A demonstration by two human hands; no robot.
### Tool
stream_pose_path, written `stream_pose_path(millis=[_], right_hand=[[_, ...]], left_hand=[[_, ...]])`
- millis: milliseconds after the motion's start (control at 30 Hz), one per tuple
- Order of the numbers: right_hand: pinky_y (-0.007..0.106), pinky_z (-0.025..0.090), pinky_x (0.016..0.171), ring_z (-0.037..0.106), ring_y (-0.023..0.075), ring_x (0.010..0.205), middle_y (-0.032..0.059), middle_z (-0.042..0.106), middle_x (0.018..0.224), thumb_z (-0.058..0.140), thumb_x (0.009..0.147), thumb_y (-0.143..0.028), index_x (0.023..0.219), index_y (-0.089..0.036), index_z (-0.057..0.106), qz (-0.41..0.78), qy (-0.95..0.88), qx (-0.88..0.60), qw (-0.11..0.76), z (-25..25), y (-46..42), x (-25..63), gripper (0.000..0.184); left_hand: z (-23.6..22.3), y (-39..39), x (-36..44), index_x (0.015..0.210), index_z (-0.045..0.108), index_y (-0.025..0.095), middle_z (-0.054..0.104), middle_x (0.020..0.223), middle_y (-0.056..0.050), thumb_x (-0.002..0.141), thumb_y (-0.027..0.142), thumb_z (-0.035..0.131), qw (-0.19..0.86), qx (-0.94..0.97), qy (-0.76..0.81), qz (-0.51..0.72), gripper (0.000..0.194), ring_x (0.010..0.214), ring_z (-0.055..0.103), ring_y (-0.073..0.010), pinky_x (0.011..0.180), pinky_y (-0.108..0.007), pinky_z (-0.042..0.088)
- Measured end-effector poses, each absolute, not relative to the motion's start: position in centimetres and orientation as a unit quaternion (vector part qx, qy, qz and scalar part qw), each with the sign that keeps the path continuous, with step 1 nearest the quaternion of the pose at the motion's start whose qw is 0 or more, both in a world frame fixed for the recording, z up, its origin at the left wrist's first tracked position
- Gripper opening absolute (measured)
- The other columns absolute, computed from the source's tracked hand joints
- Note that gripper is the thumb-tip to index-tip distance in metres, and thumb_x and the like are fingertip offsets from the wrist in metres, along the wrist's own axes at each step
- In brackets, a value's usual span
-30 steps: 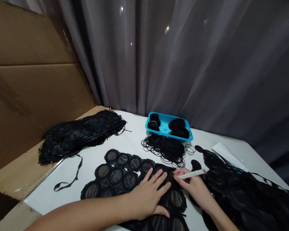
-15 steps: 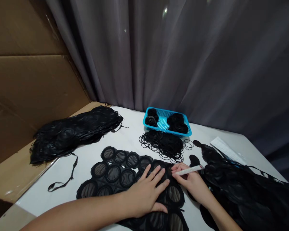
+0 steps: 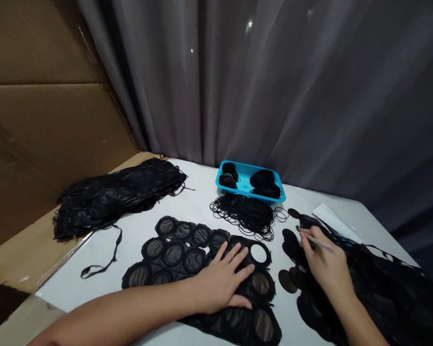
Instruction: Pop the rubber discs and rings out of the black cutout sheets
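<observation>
My left hand (image 3: 225,278) lies flat with fingers spread on a black sheet (image 3: 166,269) of thick-rimmed round pieces. Most circles in the sheet have dark, translucent middles. One ring (image 3: 260,253) at its upper right has an open centre with white table showing through. My right hand (image 3: 322,254) is closed on a thin white pen-like tool (image 3: 320,243), off to the right of the sheet. Its fingertips are above the left edge of a heap of black discs (image 3: 367,283). Something small and dark shows at the fingertips, too small to make out.
A blue basket (image 3: 246,185) with black ring bundles stands at the back. In front of it lies a tangle of thin black rings (image 3: 247,214). At left are a stack of black sheets (image 3: 119,194), a loose strip (image 3: 112,250) and cardboard (image 3: 47,154). White paper (image 3: 333,222) lies at right.
My right hand has moved from the sheet rightward to the disc heap, with the tool still in it. The upper-right ring's centre now shows white. My left hand stays on the sheet.
</observation>
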State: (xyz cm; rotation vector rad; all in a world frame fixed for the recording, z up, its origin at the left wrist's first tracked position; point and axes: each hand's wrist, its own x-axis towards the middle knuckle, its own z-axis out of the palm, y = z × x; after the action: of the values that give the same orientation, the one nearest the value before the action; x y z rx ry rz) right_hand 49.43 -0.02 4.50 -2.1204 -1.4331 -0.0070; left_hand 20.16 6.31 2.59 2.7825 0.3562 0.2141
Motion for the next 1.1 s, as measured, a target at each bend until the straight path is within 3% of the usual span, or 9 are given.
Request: stream_pose_path(millis=[233, 500, 867, 1000, 1100], right_hand=[[0.030, 0.050, 0.082, 0.068, 0.0237, 0.090, 0.0065, 0.073, 0.094, 0.050, 0.096, -0.048, 0.088, -0.023, 0.064, 0.301, -0.577, -0.683, 0.332, 3.9, -4.9, 43.4, 0.029], [0.030, 0.046, 0.084, 0.063, 0.0222, 0.092, 0.0059, 0.068, 0.099, 0.053, 0.094, -0.042, 0.076, -0.022, 0.054, 0.375, -0.559, -0.653, 0.346, 2.9, -5.6, 41.4, 0.027], [0.031, 0.050, 0.082, 0.063, 0.0214, 0.089, 0.0053, 0.064, 0.091, 0.051, 0.095, -0.031, 0.075, -0.022, 0.053, 0.314, -0.610, -0.645, 0.336, 3.0, -5.6, 40.8, 0.022], [0.035, 0.053, 0.086, 0.066, 0.0245, 0.098, 0.0096, 0.069, 0.103, 0.045, 0.098, -0.027, 0.094, -0.022, 0.062, 0.181, -0.694, -0.624, 0.309, 1.5, -6.2, 40.0, 0.018], [0.039, 0.056, 0.081, 0.069, 0.0283, 0.094, 0.0133, 0.072, 0.101, 0.040, 0.098, -0.028, 0.108, -0.020, 0.064, 0.050, -0.706, -0.645, 0.287, 0.8, -5.9, 42.0, 0.027]], left_hand=[[2.8, 3.8, 18.2, 0.154, 0.037, 0.024, 0.025, 0.162, -0.017, 0.095, 0.065, 0.051, 0.172, 0.980, 0.081, 0.066, 0.073, 0.150, 0.018, -0.0380, 0.119, -0.061, 0.017], [2.7, 3.0, 17.8, 0.155, 0.034, 0.026, 0.018, 0.164, -0.017, 0.096, 0.064, 0.050, 0.204, 0.973, 0.087, 0.059, 0.072, 0.152, 0.011, -0.0380, 0.119, -0.061, 0.013], [2.5, 2.9, 17.7, 0.157, 0.031, 0.028, 0.016, 0.165, -0.017, 0.098, 0.063, 0.048, 0.207, 0.973, 0.089, 0.054, 0.071, 0.152, 0.007, -0.0372, 0.120, -0.062, 0.011], [2.2, 2.9, 17.9, 0.157, 0.031, 0.026, 0.015, 0.165, -0.017, 0.098, 0.062, 0.048, 0.206, 0.973, 0.084, 0.062, 0.071, 0.152, 0.008, -0.0382, 0.119, -0.063, 0.012], [2.2, 3.0, 18.0, 0.155, 0.036, 0.026, 0.017, 0.164, -0.017, 0.098, 0.061, 0.049, 0.200, 0.974, 0.085, 0.064, 0.068, 0.151, 0.011, -0.0394, 0.118, -0.063, 0.013]])
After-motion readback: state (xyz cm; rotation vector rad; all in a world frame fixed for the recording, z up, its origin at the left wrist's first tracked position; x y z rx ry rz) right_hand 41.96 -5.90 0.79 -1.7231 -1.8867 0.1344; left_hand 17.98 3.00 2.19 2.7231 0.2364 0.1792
